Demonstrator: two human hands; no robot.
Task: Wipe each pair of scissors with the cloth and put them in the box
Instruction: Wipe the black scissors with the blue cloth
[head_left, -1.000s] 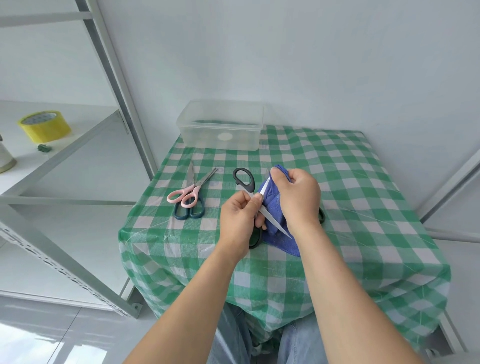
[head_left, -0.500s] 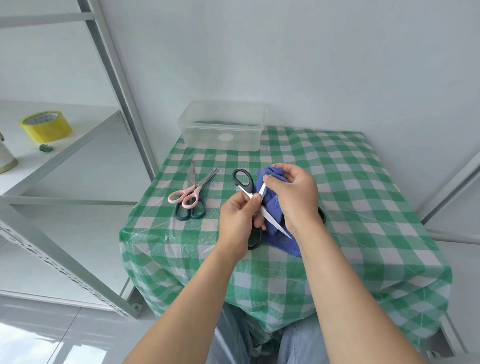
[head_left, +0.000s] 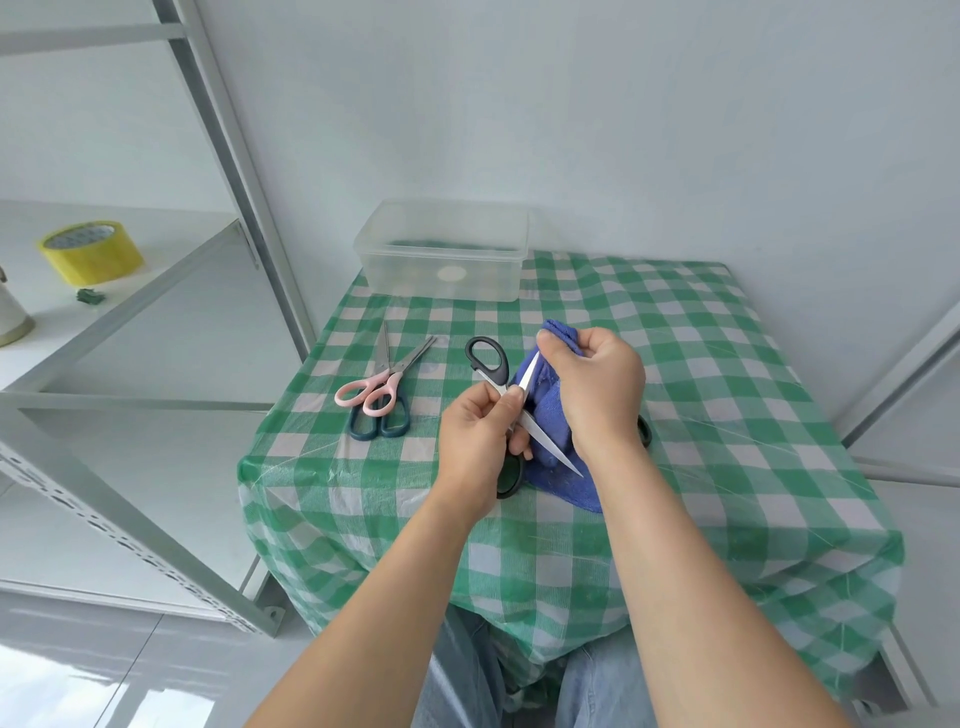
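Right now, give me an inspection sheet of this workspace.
Surface: table under a green checked cover.
Job's things: black scissors open, in hand; blue cloth; pink scissors lying across green scissors; clear box at the back.
Clutter: yellow tape on the shelf.
Hands: left hand pinches the black scissors; right hand holds the cloth to a blade.
Cables: nothing seen.
Surroundings: white wall; shelf at left.

Body check: left hand (head_left: 480, 431) and right hand (head_left: 597, 395) are bare. Both forearms (head_left: 675, 571) are uncovered from the fingers (head_left: 511, 397) back to the bottom frame edge. Right thumbnail is trimmed short. Nearer the body than the fingers are jeans (head_left: 597, 691), light blue washed denim, both legs showing.
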